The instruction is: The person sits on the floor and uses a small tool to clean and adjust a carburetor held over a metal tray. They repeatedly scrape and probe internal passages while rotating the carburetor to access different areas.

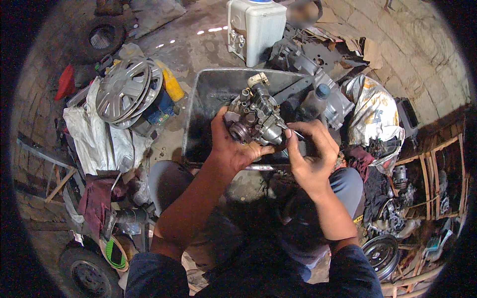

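My left hand [229,149] is wrapped round the lower left side of a metal carburetor [258,111], holding it up over a black plastic basin [198,94]. The carburetor has several ports, screws and a pale elbow fitting at its top. At its lower right side, my right hand [314,158] pinches a thin, shiny metal piece [298,133] between thumb and forefinger. This piece is slim like a pin or small tool; its exact kind is too small to make out. Its near end lies against or very close to the carburetor body.
A clear bottle with a blue cap [321,94] stands at the basin's right side. Beyond the basin is a white jerrycan [256,30]. Hubcaps [126,92] are piled at left; metal castings [333,94] and a white sack [372,109] sit at right. Tyres lie farther left.
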Available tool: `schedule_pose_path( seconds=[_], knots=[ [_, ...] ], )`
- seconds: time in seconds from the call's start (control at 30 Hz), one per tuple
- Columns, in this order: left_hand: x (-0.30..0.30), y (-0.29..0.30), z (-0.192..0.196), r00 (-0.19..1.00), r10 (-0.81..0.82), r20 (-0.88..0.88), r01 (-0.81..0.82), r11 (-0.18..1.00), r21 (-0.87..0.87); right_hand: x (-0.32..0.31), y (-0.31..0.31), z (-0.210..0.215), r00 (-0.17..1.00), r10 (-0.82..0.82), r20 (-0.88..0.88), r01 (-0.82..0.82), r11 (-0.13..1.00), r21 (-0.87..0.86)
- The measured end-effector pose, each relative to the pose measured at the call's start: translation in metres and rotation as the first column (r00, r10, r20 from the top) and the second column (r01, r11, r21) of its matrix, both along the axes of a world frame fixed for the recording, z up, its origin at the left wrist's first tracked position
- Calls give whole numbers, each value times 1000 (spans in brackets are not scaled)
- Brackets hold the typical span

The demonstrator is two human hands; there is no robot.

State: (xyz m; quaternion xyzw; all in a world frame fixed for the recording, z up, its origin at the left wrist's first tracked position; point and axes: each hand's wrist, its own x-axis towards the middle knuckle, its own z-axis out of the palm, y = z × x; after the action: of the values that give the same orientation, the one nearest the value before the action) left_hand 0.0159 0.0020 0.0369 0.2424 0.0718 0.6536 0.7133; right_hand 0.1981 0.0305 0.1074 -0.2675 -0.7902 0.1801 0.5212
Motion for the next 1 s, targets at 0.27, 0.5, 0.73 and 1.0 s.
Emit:
schedule_pose_path(
  seconds=[0.27,0.5,0.73,1.0],
  knots=[
    [-5,-2,-1,983,102,-153,-93,994,65,-6,-3,-3,1000,17,3,-17,998,63],
    [-7,-1,0,991,82,106,-63,983,-172,-9,0,-13,1000,4,23,-6,997,82],
    [-8,-5,5,986,81,144,-50,977,-210,-11,0,-13,1000,5,-4,-5,1000,6],
    [-8,-4,8,981,78,179,-40,977,-208,-9,-7,-16,998,66,10,-66,996,-59]
  ],
)
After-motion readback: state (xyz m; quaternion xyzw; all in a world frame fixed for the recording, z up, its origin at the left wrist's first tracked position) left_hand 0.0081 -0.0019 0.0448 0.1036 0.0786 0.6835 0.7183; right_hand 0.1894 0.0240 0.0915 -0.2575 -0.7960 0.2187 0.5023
